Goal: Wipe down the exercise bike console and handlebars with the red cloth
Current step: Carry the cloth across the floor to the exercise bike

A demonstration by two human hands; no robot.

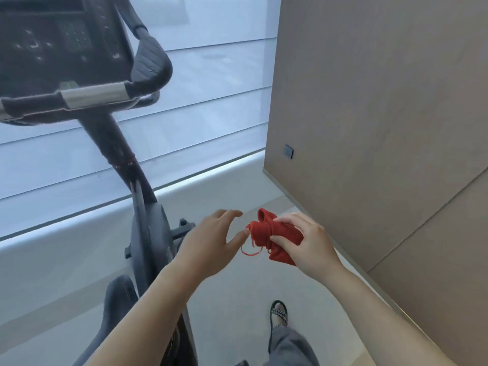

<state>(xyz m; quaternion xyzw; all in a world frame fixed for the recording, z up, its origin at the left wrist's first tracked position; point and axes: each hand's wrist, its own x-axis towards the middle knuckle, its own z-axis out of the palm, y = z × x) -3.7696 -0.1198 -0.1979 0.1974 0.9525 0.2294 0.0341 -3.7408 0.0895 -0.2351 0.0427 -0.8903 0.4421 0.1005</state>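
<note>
Red cloth (266, 233) is being held in mid-air, low in the head view, above the floor (232, 294) and well apart from the bike. It is bunched up, with a loose red thread (250, 251) hanging in a loop from its lower left edge.

Right hand (307, 244): grip is closing around the cloth, with the fingers curling over the top and the thumb pressing in from below.

Left hand (211, 241): grip is staying wide, with the fingers spread and nearly straight. The thumb tip is touching the cloth's left edge; the other fingers are not touching it.

Console (52, 40) is sitting at upper left, dark and blurred; its markings cannot be read. Handlebars (151, 64) are curving out to its right, with a silver section (92, 95) on the front bar. The bike post (118, 146) is sloping down toward the floor.

A pale window blind (211, 107) is hanging behind the bike. A brown wall panel (383, 101) with a small dark socket (288, 151) is standing at right. One sandalled foot (279, 315) is showing at the bottom.
</note>
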